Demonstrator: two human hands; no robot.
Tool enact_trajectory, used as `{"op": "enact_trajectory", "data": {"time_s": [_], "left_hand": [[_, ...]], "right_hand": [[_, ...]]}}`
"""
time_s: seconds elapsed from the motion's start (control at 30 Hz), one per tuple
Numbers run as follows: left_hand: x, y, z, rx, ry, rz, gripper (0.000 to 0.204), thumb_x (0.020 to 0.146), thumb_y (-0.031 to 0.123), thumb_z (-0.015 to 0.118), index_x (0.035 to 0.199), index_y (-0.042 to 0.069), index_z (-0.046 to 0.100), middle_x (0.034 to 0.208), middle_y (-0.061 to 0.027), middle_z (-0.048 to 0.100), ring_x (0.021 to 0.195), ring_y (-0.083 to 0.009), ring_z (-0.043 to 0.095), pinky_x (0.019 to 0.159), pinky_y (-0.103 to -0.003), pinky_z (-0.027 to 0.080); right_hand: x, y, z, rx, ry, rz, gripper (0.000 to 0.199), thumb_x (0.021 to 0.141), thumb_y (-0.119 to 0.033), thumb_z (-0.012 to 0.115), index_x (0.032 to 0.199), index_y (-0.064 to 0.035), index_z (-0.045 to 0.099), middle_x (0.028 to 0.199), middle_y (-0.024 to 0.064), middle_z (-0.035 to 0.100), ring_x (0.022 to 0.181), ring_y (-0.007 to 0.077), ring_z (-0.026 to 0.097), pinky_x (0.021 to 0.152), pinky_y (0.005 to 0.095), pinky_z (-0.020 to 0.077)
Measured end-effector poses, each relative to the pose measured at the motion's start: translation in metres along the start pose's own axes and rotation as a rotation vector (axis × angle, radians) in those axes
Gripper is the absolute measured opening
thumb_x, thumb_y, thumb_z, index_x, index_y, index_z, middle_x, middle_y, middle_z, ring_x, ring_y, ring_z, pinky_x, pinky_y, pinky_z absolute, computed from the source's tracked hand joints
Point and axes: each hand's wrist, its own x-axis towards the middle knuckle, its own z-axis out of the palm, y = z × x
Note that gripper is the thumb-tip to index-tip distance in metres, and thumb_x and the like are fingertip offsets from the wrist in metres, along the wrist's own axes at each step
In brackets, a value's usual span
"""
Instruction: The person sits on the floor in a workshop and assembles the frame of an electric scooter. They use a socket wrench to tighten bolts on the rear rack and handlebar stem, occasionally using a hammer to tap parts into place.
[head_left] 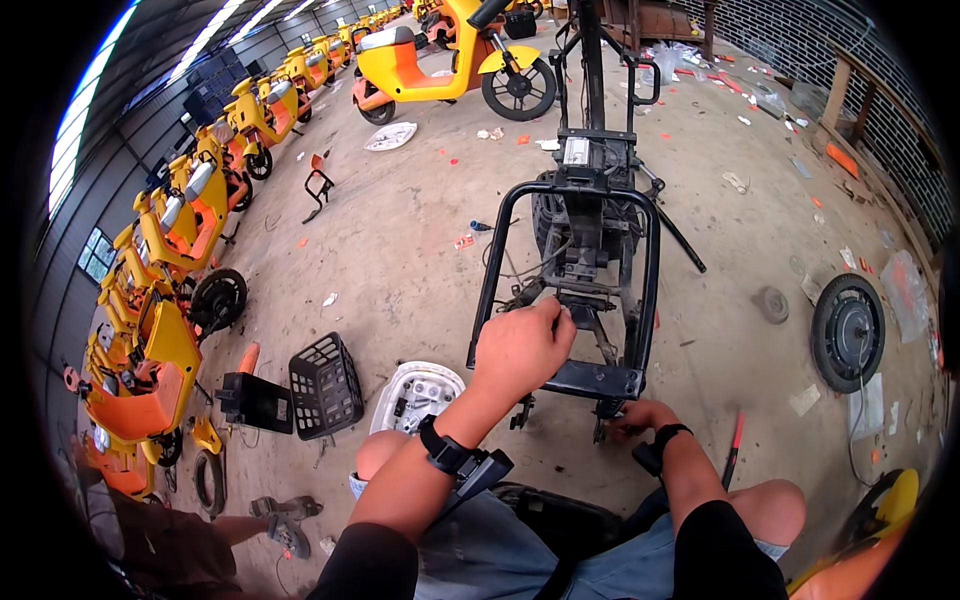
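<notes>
In front of me stands a stripped black scooter frame [652,260], with a tubular loop at the near end. My left hand [527,345] is closed, back of the hand up, over the left part of the loop's opening; whatever its fingers grip is hidden beneath it. Lower down, my right hand [645,418] has its fingers curled at a small dark bracket [603,410] under the loop's near crossbar [597,380]. What they pinch there is too small to make out. A white tray [432,378] with metal parts lies left of the frame, partly behind my left forearm.
A black plastic basket [327,385] and a black box [257,402] lie on the left. Yellow scooters [165,350] line that side; another scooter [430,65] stands ahead. On the right are a wheel [847,333] and a red-handled tool [736,445]. Another person's leg [235,528] shows lower left.
</notes>
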Motion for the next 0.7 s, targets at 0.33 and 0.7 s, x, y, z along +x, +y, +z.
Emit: {"op": "enact_trajectory", "data": {"time_s": [0.33,0.7], "left_hand": [[0.000,-0.002,0.001,0.020,0.008,0.003,0.031,0.094,0.032,0.060,0.079,0.005,0.064,0.064,-0.0194,0.064,0.063,-0.0408,0.065,0.059,-0.052,0.051],[0.002,0.005,0.003,0.014,0.025,0.026,0.029,0.093,0.030,0.060,0.080,0.005,0.064,0.064,-0.0190,0.064,0.063,-0.0408,0.065,0.059,-0.052,0.051]], "right_hand": [[-0.011,-0.020,0.003,-0.236,-0.048,0.017,0.029,0.088,-0.038,0.073,0.072,-0.0141,0.068,0.062,-0.0018,0.061,0.052,0.0113,0.051,0.050,0.0295,0.0354],[0.052,0.041,0.008,-0.525,0.306,-0.207,0.030,0.067,-0.018,0.077,0.097,-0.0138,0.075,0.095,0.0135,0.074,0.088,0.0318,0.069,0.076,0.0437,0.0550]]}}
